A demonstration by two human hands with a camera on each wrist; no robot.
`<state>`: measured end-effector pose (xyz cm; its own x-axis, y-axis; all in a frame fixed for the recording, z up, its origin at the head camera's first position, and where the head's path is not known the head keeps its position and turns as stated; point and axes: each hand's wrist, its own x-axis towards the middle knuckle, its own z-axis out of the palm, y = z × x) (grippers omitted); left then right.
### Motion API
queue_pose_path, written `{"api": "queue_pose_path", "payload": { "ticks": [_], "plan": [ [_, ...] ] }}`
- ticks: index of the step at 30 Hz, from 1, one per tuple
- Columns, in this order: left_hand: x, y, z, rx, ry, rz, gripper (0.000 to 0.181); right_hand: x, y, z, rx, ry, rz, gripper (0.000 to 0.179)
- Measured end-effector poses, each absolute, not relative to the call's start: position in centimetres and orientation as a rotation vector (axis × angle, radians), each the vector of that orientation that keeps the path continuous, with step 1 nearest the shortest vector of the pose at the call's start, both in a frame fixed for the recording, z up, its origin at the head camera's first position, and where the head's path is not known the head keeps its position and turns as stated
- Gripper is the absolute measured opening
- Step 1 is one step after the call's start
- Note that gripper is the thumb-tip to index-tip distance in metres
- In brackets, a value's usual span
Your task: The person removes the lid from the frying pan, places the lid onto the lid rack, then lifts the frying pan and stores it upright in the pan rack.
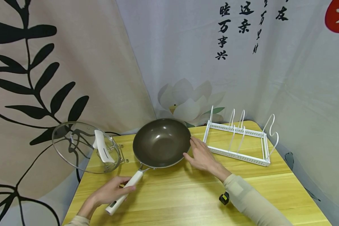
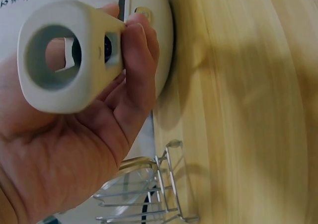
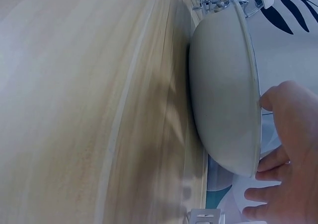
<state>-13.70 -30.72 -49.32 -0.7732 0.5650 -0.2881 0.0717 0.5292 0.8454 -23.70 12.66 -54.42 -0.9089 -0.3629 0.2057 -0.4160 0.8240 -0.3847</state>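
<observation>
A wok with a dark inside and a pale outside sits upright on the table, its white handle angled toward the front left. My left hand grips that handle, and the left wrist view shows fingers curled against it near its hollow end. On the wok's right side, my right hand touches the rim with thumb and fingertips spread apart. The pale outer wall of the wok fills the middle of the right wrist view.
A glass lid with a white handle stands tilted in a wire stand at the left. To the right lies a white rack with upright loops. A small black-and-yellow object rests by my right sleeve on the wooden table.
</observation>
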Motion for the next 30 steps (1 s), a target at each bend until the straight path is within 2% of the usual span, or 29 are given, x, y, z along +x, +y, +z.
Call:
{"api": "queue_pose_path", "payload": {
  "ticks": [10, 17, 30],
  "plan": [
    [-13.4, -30.3, -49.3, 0.510, 2.222, 1.204, 0.038, -24.3, 12.8, -54.2, 0.639, -2.903, 0.663, 0.086],
    [-13.0, -30.1, -49.8, 0.508, 2.203, 1.246, 0.046, -24.4, 12.9, -54.0, 0.655, -2.932, 0.643, 0.087],
    [-12.1, -29.3, -50.1, 0.518, 2.243, 1.270, 0.029, -24.7, 13.0, -54.0, 0.637, -2.922, 0.647, 0.086]
  ]
}}
